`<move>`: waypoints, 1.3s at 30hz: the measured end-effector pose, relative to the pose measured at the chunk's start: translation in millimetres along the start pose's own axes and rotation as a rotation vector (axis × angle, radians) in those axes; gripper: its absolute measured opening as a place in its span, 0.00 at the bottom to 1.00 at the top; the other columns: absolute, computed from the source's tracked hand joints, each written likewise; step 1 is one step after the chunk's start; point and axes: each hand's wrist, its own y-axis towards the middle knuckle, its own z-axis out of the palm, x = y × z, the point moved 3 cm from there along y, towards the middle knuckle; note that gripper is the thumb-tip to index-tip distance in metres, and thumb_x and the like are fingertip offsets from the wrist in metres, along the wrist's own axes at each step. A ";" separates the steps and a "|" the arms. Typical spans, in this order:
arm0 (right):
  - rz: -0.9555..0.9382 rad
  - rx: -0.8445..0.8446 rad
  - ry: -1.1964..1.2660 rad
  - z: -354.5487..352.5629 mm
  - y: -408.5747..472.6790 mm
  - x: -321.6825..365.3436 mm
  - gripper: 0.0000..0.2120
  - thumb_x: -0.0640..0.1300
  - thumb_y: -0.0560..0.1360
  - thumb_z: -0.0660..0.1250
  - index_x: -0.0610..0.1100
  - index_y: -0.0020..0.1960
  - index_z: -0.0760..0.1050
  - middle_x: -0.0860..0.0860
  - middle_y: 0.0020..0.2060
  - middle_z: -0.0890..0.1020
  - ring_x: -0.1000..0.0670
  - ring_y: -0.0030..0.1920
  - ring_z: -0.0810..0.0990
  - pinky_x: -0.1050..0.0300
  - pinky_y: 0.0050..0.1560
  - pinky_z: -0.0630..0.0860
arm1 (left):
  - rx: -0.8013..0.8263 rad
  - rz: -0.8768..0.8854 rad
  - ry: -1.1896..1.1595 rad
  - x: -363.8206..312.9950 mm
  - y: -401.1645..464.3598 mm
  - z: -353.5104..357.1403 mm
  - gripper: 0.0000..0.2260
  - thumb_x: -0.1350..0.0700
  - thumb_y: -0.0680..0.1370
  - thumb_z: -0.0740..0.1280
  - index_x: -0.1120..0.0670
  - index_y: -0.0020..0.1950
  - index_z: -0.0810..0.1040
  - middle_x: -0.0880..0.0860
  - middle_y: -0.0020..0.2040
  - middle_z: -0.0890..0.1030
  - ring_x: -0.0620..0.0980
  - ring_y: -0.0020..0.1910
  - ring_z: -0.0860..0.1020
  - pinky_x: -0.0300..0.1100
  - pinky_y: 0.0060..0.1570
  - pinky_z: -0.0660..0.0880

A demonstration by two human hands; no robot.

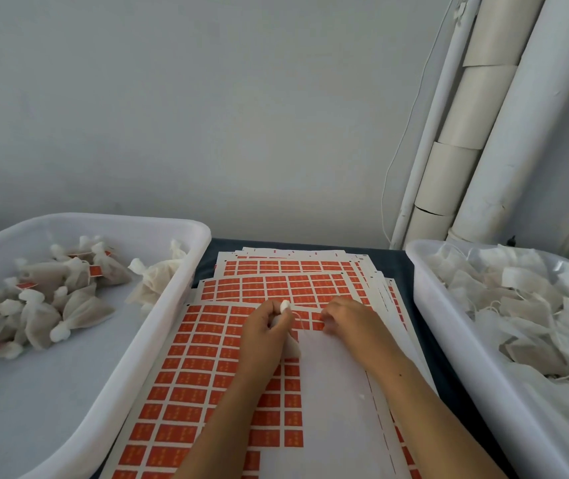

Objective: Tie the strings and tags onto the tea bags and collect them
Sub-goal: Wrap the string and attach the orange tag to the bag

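- Tea bag (pixel 291 344), centre of frame: pinched at its gathered neck by the left hand (pixel 264 331), white tuft poking up above the knuckles, filled body hanging down toward the lower edge of frame. Long axis roughly top-to-bottom in the picture.
- Left grip: fingers curled tight round the neck of the bag, most of the body hidden behind the hand.
- String (pixel 299 318): thin pale line leading from the bag's neck rightward toward the right hand (pixel 347 318); hard to trace against the paper.
- Right grip: fingertips drawn together on the topmost tag sheet (pixel 214 368), just right of the bag; probably pinching the string end or lifting an orange tag, though which one cannot be told.
- Deciding relation: bag lying left of the right grip, near but apart, string bridging the gap; right hand nearer the tags, left hand alone carrying the bag.
- Sheets fanned in a stack on the dark table (pixel 402 267), a blank peeled area under the right forearm.
- Left tray (pixel 186 285), left of frame: tied bags with orange tags heaped inside, likely the collecting place.
- Right tray (pixel 449 326), right of frame: loose untied bags and strings, cut off by the frame edge.
- Pale wall and white pipes (pixel 504 140) in the upper half.
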 end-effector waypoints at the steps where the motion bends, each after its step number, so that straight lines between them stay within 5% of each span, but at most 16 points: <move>1: 0.001 0.021 -0.028 -0.2 2.4 -0.5 0.13 0.49 0.75 0.66 0.50 0.60 0.76 0.53 0.60 0.77 0.51 0.57 0.78 0.61 0.62 0.68 | -0.010 -0.008 -0.011 0.5 0.5 -0.3 0.11 0.53 0.80 0.62 0.52 0.38 0.75 0.49 0.34 0.78 0.42 0.32 0.75 0.25 0.31 0.70; 8: -0.099 -0.053 -0.091 -0.5 -0.8 1.3 0.10 0.50 0.75 0.66 0.50 0.55 0.77 0.53 0.57 0.79 0.52 0.53 0.80 0.65 0.59 0.70 | -0.026 -0.017 -0.041 1.6 1.3 -0.8 0.11 0.52 0.79 0.62 0.52 0.38 0.75 0.49 0.34 0.78 0.44 0.33 0.76 0.26 0.32 0.71; 21: -0.232 -0.065 -0.222 0.3 -11.6 4.1 0.18 0.49 0.79 0.60 0.46 0.67 0.69 0.51 0.66 0.74 0.50 0.62 0.76 0.61 0.64 0.68 | -0.001 -0.027 -0.054 2.5 -1.0 3.3 0.11 0.53 0.79 0.62 0.53 0.38 0.75 0.51 0.35 0.78 0.45 0.34 0.76 0.31 0.35 0.71; 39: -0.390 -0.071 -0.298 -4.2 -13.7 4.0 0.20 0.44 0.75 0.68 0.45 0.66 0.73 0.50 0.62 0.78 0.48 0.57 0.80 0.55 0.59 0.73 | 0.010 -0.035 -0.040 1.2 -0.3 3.1 0.10 0.53 0.80 0.62 0.52 0.40 0.75 0.49 0.36 0.78 0.45 0.36 0.76 0.29 0.36 0.69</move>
